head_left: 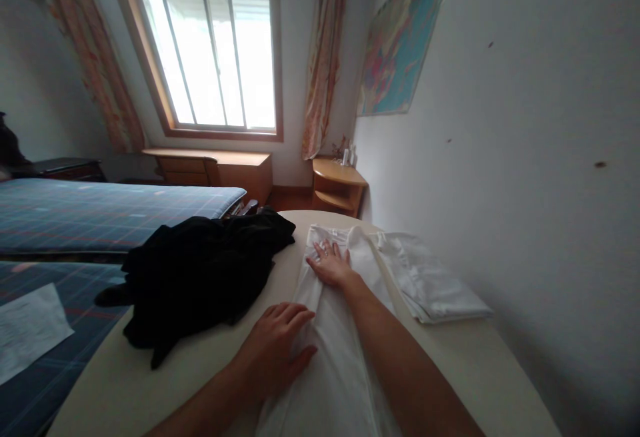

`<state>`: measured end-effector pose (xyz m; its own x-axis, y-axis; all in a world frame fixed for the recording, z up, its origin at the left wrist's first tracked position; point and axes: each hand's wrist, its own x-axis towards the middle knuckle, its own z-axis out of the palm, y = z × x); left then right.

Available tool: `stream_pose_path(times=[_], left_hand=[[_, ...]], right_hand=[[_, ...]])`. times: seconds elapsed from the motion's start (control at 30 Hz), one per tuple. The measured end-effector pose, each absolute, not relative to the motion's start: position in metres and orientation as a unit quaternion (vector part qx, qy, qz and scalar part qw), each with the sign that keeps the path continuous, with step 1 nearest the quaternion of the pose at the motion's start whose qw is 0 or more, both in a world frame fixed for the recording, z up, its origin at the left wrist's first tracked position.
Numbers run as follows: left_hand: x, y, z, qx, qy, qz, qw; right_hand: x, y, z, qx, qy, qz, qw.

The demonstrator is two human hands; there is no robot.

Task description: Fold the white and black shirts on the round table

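White trousers [336, 340] lie lengthwise on the pale round table [450, 384], their waistband at the far end and the near part running out of view at the bottom. My right hand [330, 264] rests flat near the waistband with its fingers spread. Closer to me, my left hand [280, 344] lies along the left edge of the cloth, fingers stretched out and thumb apart. To the right is a folded white garment [430, 280], beside the trousers. A crumpled black garment [200, 277] lies on the table's left side.
A bed with a blue plaid mattress [125, 204] stands at the left, with a sheet of paper [33, 330] nearby. The white wall [525, 190] closes in the right side. A corner shelf [340, 174] and a wooden desk [245, 167] stand at the back.
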<state>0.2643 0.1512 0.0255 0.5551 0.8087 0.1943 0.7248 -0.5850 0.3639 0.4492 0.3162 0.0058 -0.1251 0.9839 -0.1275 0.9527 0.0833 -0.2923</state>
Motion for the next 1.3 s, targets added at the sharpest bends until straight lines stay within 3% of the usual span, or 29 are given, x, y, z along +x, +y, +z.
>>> stream_pose_path(times=[0.23, 0.47, 0.67, 0.83, 1.13, 1.3], left_hand=[[0.265, 0.144, 0.033, 0.833, 0.527, 0.117, 0.121], [0.264, 0.134, 0.036, 0.839, 0.525, 0.067, 0.125], [0.262, 0.131, 0.034, 0.838, 0.515, 0.130, 0.124], [0.262, 0.132, 0.035, 0.807, 0.503, 0.234, 0.206], [0.265, 0.119, 0.034, 0.801, 0.564, 0.079, 0.185], [0.268, 0.114, 0.036, 0.806, 0.547, 0.102, 0.202]], right_hand=[[0.450, 0.335, 0.006, -0.637, -0.754, 0.084, 0.141], [0.471, 0.277, 0.017, -0.512, -0.835, 0.022, 0.199], [0.499, 0.208, 0.015, -0.498, -0.841, 0.040, 0.209], [0.498, 0.182, 0.010, -0.504, -0.829, 0.049, 0.238], [0.487, 0.174, 0.014, -0.468, -0.851, 0.078, 0.223], [0.491, 0.175, 0.012, -0.459, -0.852, 0.088, 0.236]])
